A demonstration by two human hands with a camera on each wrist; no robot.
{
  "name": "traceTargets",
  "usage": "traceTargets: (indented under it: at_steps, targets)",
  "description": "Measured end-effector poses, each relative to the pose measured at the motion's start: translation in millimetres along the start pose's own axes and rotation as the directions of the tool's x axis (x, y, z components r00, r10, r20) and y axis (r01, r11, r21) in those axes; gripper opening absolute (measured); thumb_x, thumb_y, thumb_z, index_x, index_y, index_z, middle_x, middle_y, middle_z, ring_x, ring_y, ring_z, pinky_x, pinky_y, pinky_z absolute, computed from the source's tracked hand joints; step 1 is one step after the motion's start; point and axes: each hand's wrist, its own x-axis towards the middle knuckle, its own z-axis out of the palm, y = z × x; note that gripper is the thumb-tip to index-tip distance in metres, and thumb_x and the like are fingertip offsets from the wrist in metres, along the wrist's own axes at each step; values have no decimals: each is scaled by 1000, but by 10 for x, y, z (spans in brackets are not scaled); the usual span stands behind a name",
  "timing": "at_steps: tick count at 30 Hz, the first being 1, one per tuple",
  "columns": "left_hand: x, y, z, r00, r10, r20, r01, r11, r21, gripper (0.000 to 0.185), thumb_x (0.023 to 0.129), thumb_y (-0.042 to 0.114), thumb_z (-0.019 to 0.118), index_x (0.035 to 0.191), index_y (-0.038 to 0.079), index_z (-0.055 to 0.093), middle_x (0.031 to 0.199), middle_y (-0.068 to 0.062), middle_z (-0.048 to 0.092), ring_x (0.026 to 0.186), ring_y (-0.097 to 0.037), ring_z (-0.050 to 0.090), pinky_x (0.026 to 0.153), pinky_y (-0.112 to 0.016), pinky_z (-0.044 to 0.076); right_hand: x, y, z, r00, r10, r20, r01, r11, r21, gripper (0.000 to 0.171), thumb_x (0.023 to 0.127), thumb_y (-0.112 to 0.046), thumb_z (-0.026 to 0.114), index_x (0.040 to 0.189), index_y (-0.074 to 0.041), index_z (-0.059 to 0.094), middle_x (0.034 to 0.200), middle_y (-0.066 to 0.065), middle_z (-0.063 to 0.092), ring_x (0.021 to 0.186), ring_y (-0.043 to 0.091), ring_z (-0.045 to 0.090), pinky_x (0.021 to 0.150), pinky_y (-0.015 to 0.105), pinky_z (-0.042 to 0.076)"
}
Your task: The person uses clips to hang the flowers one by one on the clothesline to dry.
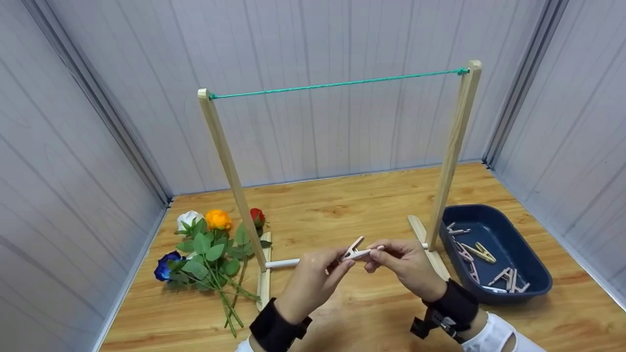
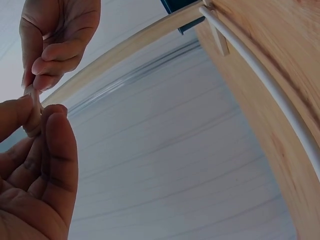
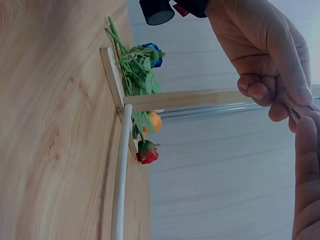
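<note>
In the head view, nearest the camera, the left hand (image 1: 313, 278) and the right hand (image 1: 406, 266) meet over the worktop (image 1: 352, 205), both pinching one wooden clothespin (image 1: 356, 252) between thumb and fingers, just in front of the drying rack (image 1: 452, 151). A green cord (image 1: 337, 84) runs between the rack's two posts. Artificial roses (image 1: 210, 244) lie beside the rack's left foot; a dark blue tray (image 1: 494, 220) with more clothespins (image 1: 481, 252) sits by its right foot.

In the left wrist view, the left hand's fingers (image 2: 57, 150) clamp the clothespin's end (image 2: 34, 107), the right hand gripping just above.

In the right wrist view, the left hand's curled fingers (image 3: 270, 75) hold the clothespin (image 3: 300, 107), the roses showing behind the rack's foot.
</note>
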Motion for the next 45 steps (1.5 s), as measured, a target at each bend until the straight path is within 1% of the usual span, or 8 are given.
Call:
traceTargets:
  at_steps: [6, 10, 14, 17, 25, 30, 38, 45]
  targets:
    - [14, -4, -22, 999, -38, 21, 38, 999, 9, 18, 107, 12, 70, 115, -1, 79, 87, -6, 78, 71, -4, 62, 63, -18, 54, 17, -57, 6, 998, -5, -67, -9, 981, -194, 12, 101, 12, 65, 110, 18, 63, 92, -9, 75, 76, 3, 71, 70, 21, 60]
    - [22, -20, -56, 996, -82, 47, 82, 997, 2, 19, 108, 13, 69, 116, -2, 79, 88, -6, 78, 71, -4, 61, 64, -18, 54, 34, -63, -23, 998, 3, -60, -24, 936, -350, 38, 95, 9, 76, 126, 14, 54, 104, 2, 68, 89, 4, 66, 79, 21, 58]
    - [27, -29, -83, 989, -107, 100, 107, 994, 8, 20, 108, 13, 69, 118, -2, 79, 88, -6, 77, 70, -1, 57, 63, -16, 52, 76, -75, -79, 999, 15, 44, 13, 821, -571, 67, 92, -4, 86, 149, 5, 50, 120, 11, 63, 102, 9, 64, 87, 29, 59]
    - [29, -30, -94, 983, -108, 150, 107, 994, 19, 20, 108, 15, 69, 117, 0, 79, 88, -6, 76, 69, 2, 52, 61, -14, 47, 124, -102, -111, 989, 9, 147, 94, 725, -682, 69, 93, -14, 88, 152, -3, 55, 122, 9, 65, 101, 14, 65, 85, 33, 60]
    - [18, -16, -95, 974, -95, 208, 84, 995, 58, 18, 108, 16, 69, 111, 1, 79, 85, -4, 74, 65, 3, 45, 57, -10, 38, 202, -174, -105, 942, -38, 332, 280, 634, -721, 29, 99, -16, 82, 125, -6, 74, 110, 7, 75, 92, 21, 74, 76, 29, 65]
    - [22, -5, -100, 976, -84, 202, 67, 994, 89, 15, 108, 16, 70, 106, 3, 78, 83, -2, 70, 66, 3, 44, 58, -11, 36, 223, -223, -106, 928, -30, 372, 328, 539, -776, 30, 98, -18, 84, 123, -5, 74, 110, 8, 76, 91, 21, 75, 76, 31, 64]
    - [15, -19, -83, 975, -76, 207, 56, 993, 101, 15, 108, 17, 69, 104, 4, 77, 83, -1, 70, 69, 3, 48, 61, -11, 40, 226, -221, -123, 921, -18, 389, 340, 523, -782, 23, 96, -17, 85, 114, -8, 74, 100, 4, 74, 84, 16, 69, 73, 29, 59]
    - [13, -58, -53, 969, -80, 234, 57, 993, 106, 14, 107, 16, 71, 112, 5, 79, 98, -3, 79, 83, -2, 68, 73, -18, 58, 173, -167, -128, 921, -80, 381, 370, 486, -792, 21, 93, -18, 88, 101, -8, 72, 83, 0, 66, 73, 6, 57, 64, 21, 50]
